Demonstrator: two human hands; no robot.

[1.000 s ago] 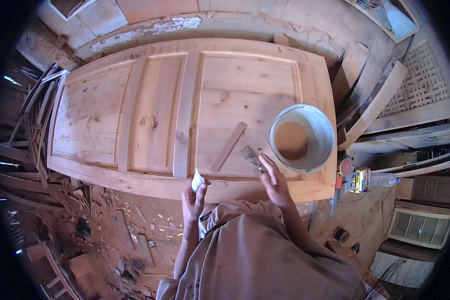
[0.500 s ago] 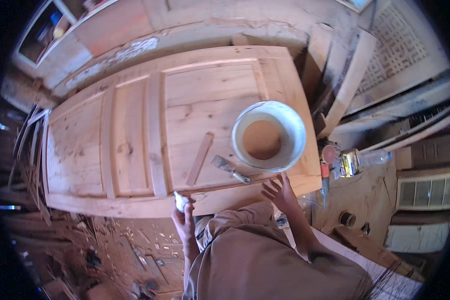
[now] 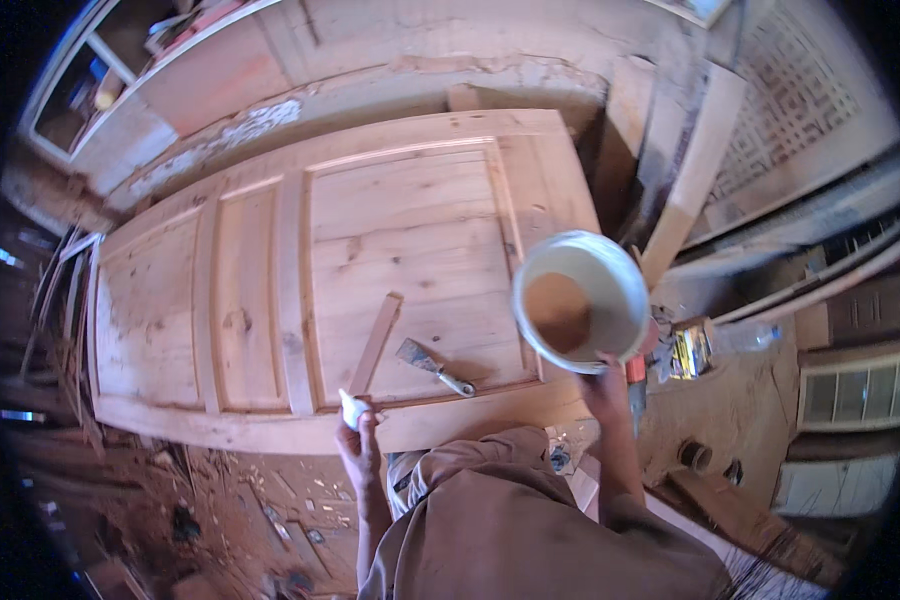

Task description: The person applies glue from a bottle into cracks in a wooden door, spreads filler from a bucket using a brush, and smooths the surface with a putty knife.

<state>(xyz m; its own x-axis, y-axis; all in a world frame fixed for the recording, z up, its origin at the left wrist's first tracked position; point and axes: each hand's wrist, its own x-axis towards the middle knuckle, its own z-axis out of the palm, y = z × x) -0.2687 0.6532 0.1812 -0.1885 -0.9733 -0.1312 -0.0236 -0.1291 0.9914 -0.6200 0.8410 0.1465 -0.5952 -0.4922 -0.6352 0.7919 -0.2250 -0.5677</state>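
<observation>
A wooden panelled door (image 3: pixel 410 215) lies flat before me. My left hand (image 3: pixel 363 452) is closed around a small white bottle with a pointed tip (image 3: pixel 353 410), at the door's near edge. On the right, my right hand (image 3: pixel 606 390) grips the near rim of a white bucket (image 3: pixel 620 300). Brown powder (image 3: pixel 558 312) lies in the bucket, which looks tilted over the door's right end. Between my hands, a putty knife (image 3: pixel 435 367) rests on the door panel. A flat wooden strip (image 3: pixel 376 343) lies left of it, its near end close to the bottle.
Planks (image 3: pixel 695 170) lean beyond the door's right end, near a patterned panel (image 3: pixel 795 115). A clear plastic bottle (image 3: pixel 748 337) and a yellow container (image 3: pixel 690 350) stand at the right. Wood scraps and shavings (image 3: pixel 290 500) litter the floor at lower left.
My right hand, spread beside the bucket before, has taken hold of its rim. The bucket has shifted right and tilted. My left hand still holds the small white bottle.
</observation>
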